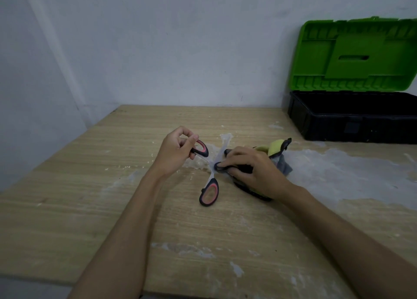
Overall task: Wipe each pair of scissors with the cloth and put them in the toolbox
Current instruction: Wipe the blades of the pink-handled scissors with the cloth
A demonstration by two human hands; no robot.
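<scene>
Head: scissors (208,187) between both grips

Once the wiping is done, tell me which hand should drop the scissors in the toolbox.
Probably the left hand: it already grips a scissors handle, though the toolbox is rightward. The right hand holds the cloth.

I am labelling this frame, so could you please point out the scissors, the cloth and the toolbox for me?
scissors (210,192): head view, on the lower pink and black handle loop.
cloth (278,145): head view, on the yellow fold beyond the right hand.
toolbox (352,124): head view, on the black front wall of the base.
</scene>
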